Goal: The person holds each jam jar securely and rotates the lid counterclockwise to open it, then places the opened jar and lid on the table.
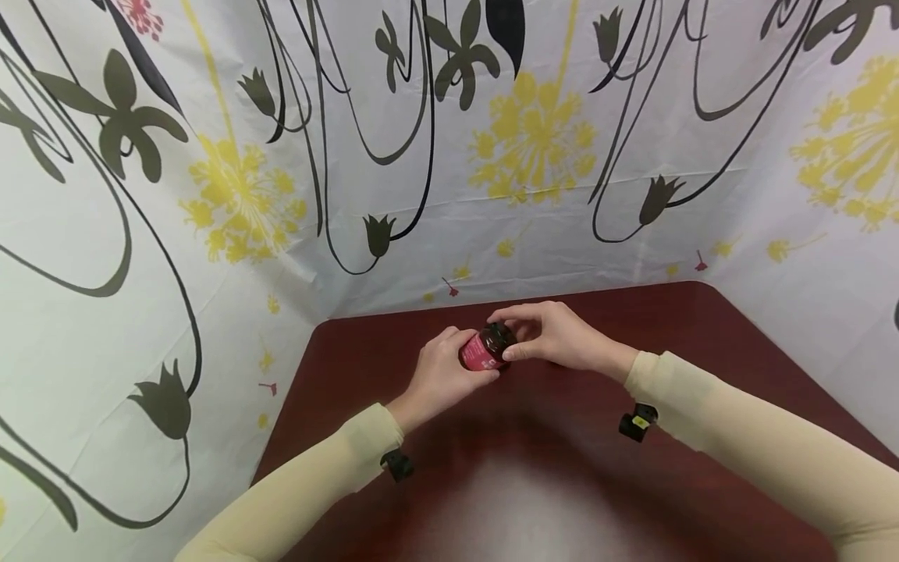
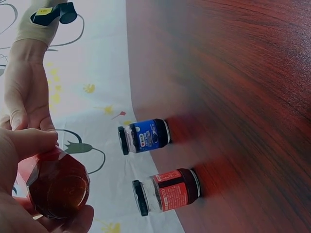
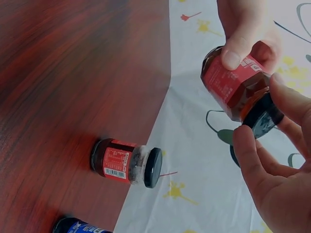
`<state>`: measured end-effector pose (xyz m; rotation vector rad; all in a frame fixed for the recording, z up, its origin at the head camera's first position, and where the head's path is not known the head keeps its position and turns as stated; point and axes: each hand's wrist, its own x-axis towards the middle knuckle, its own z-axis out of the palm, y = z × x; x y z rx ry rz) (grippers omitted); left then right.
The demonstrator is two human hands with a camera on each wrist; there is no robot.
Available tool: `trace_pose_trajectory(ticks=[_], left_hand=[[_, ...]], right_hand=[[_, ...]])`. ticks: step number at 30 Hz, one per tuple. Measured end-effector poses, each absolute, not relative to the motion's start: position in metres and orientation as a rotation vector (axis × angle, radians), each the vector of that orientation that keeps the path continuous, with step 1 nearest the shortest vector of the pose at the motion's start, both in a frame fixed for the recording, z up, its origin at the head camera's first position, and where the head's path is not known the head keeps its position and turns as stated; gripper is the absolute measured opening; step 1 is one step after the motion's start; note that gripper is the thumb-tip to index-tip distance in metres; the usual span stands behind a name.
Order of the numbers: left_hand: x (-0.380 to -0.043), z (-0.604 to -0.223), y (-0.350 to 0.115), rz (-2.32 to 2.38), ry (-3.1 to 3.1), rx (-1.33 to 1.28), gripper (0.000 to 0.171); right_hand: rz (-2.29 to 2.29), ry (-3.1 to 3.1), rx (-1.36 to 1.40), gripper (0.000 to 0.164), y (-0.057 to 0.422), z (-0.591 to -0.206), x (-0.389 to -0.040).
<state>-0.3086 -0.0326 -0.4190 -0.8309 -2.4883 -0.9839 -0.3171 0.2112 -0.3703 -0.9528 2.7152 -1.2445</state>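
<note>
A faceted glass jar [image 1: 481, 355] with a red label and dark reddish-brown contents is held tilted above the table. My left hand [image 1: 445, 371] grips it round its body, the thumb across the label in the right wrist view. At the jar's other end is a black lid [image 3: 265, 116]. My right hand [image 1: 558, 337] pinches this lid at its rim between thumb and fingers. Whether the lid is loose, I cannot tell. Only the jar's base [image 2: 63, 189] faces the left wrist view, where the left fingers curl round its sides.
On the dark red table [image 1: 393, 406] stand a blue-labelled jar [image 2: 148, 136] and a red-labelled jar [image 2: 172, 191], both with black lids. They do not show in the head view. Flower-patterned white cloth [image 1: 435, 172] rises round the table's edges.
</note>
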Motion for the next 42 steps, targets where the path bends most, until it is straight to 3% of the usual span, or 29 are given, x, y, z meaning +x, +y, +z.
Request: trace_pose_trajectory(ticks=[16, 26, 42], left_hand=[[-0.306, -0.415, -0.032, -0.981, -2.476, -0.850, 0.058], [-0.302, -0.419, -0.030, -0.964, -2.453, -0.858, 0.057], [-0.299, -0.424, -0.029, -1.003, -2.504, -0.823, 0.050]], right_hand=[[-1.332, 2.686, -0.823, 0.039, 0.212, -0.364, -0.310], [-1.276, 2.710, -0.536, 0.047, 0.202, -0.358, -0.308], [-1.264, 2.715, -0.508, 0.045, 0.195, -0.362, -0.309]])
